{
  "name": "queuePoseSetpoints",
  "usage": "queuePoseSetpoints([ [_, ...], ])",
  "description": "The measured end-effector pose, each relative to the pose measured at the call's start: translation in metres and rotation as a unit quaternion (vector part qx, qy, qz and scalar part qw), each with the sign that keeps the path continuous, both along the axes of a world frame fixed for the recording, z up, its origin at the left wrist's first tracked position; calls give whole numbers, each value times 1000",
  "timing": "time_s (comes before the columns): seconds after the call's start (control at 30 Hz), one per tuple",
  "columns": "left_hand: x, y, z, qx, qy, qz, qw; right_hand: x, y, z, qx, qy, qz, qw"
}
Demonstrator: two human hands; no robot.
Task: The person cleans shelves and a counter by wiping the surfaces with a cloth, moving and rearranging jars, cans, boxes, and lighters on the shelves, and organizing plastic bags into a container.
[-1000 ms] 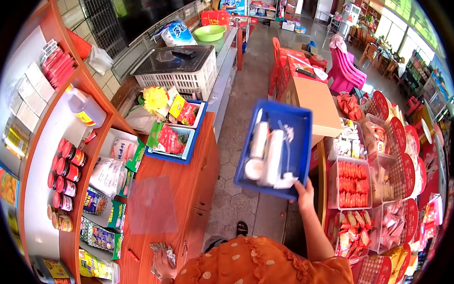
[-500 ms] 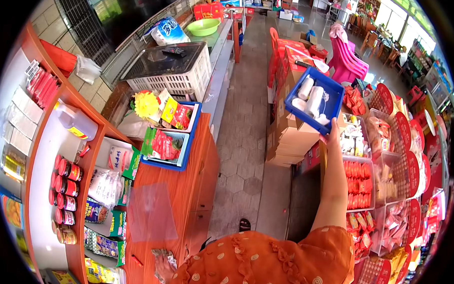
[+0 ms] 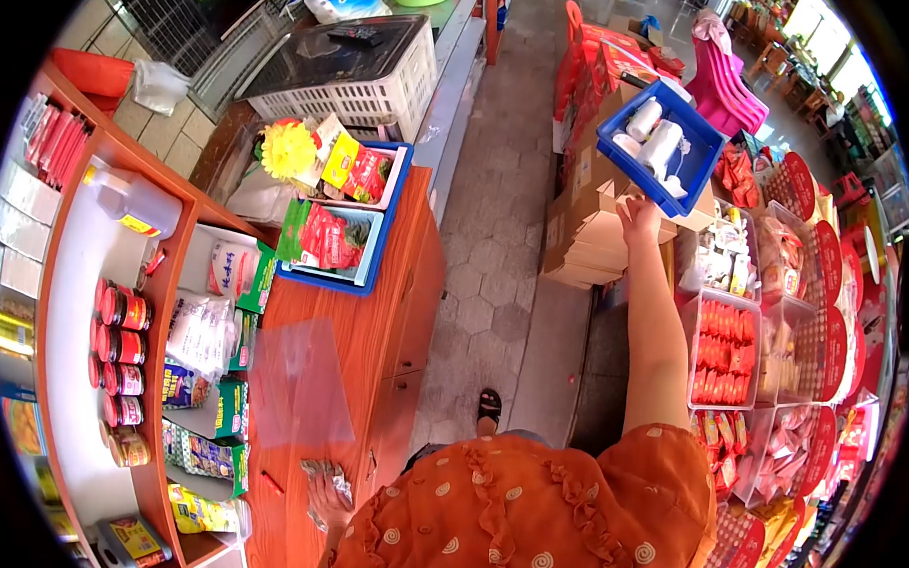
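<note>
The blue tray [image 3: 621, 162] is just past the right hand [image 3: 639, 218], over some cardboard boxes [image 3: 576, 233], can't tell if it's gripped. Meanwhile the left hand [image 3: 327, 498] is well apart, over a crumpled cloth [image 3: 341, 482], grip unclear too.

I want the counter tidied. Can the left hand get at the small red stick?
Probably yes: the left hand is near the small red stick on the wooden counter, with nothing visible between them, though the crumpled cloth against the hand may get in the way.
</note>
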State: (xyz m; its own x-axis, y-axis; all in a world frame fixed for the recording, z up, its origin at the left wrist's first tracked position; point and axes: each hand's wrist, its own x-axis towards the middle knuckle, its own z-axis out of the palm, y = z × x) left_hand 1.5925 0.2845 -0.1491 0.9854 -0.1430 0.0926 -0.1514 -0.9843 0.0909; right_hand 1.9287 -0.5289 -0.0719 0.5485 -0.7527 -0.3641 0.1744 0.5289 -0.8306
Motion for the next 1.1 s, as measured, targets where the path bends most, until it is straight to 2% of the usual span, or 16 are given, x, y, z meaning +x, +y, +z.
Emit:
queuePoseSetpoints([
  [0.13,2,-3,2,-36,-1,2,999,3,5,-6,-47,70,-10,996],
  [0.23,1,-1,0,-11,-8,-6,1000,-7,16,-80,-27,94,28,995],
  [0.3,-2,4,-8,-12,-8,-4,1000,-31,61,-138,-91,179,171,965],
  [0.33,-3,6,-11,-12,-8,-2,1000,-51,110,-132,-156,245,270,918],
  [0.37,-2,5,-11,-13,-9,2,1000,-71,153,-121,-148,306,329,881],
  [0.43,-1,1,-4,-16,-9,2,1000,-113,211,-181,-33,285,393,874],
  [0.47,2,-2,1,-17,-9,0,1000,-138,223,-241,-51,282,532,797],
  [0.5,4,-4,4,-25,-22,-7,999,-164,253,-228,-144,273,605,734],
  [0.53,5,-5,6,-25,-19,-4,1000,-186,269,-263,-371,227,697,570],
  [0.6,5,-6,9,-26,-12,2,1000,-206,312,-162,-480,215,746,409],
  [0.7,4,-5,7,-35,-12,3,999,-233,321,-158,-440,223,796,351],
  [0.8,6,-5,7,-53,-15,2,998,-250,295,-193,-443,310,743,394],
  [0.87,6,-4,7,-65,-20,0,998,-257,268,-197,-415,418,662,463],
  [0.93,6,-4,8,-89,-33,-3,995,-271,228,-220,-432,421,595,531],
  [1.03,9,-5,17,-111,-26,-5,993,-283,186,-224,10,386,517,764],
  [1.1,7,-4,14,-116,-28,-3,993,-295,204,-199,-210,445,533,688],
])
